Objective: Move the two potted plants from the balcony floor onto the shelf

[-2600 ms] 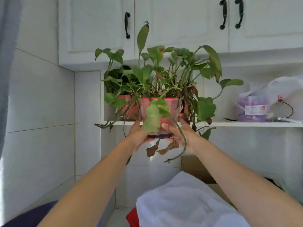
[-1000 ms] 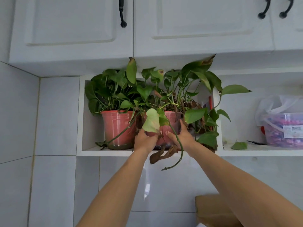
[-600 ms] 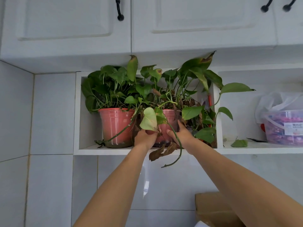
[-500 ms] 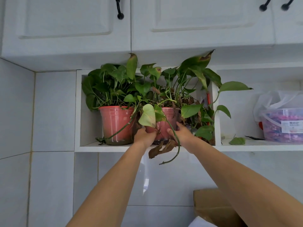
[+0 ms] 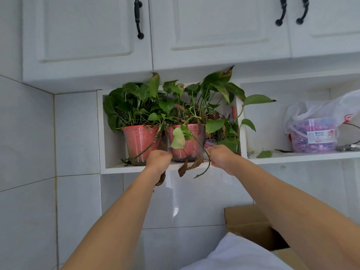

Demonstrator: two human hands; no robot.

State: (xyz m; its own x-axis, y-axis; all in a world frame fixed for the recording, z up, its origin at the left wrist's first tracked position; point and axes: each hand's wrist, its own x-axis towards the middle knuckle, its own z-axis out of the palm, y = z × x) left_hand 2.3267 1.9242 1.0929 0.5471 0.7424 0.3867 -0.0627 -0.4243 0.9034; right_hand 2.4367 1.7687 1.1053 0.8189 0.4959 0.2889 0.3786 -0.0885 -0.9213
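Observation:
Two pink plastic pots of leafy green vines stand side by side in the white shelf niche (image 5: 136, 169). The left potted plant (image 5: 140, 143) sits deeper in. The right potted plant (image 5: 191, 141) rests near the front edge, with brown leaves and a long stem hanging over it. My left hand (image 5: 158, 160) hovers just left of the right pot's base, fingers curled in, off the pot. My right hand (image 5: 221, 157) is just right of that pot, fingers curled, beside the hanging stem and apart from the pot.
White cabinet doors (image 5: 87, 36) with black handles hang directly above the niche. The shelf runs right, carrying a fallen leaf (image 5: 265, 153) and a plastic tub in a bag (image 5: 313, 136). A cardboard box (image 5: 251, 225) and white cloth (image 5: 239, 256) lie below right.
The right pot went from held in the air to standing on the shelf beside the left pot. Both hands have come off its sides and drawn back slightly.

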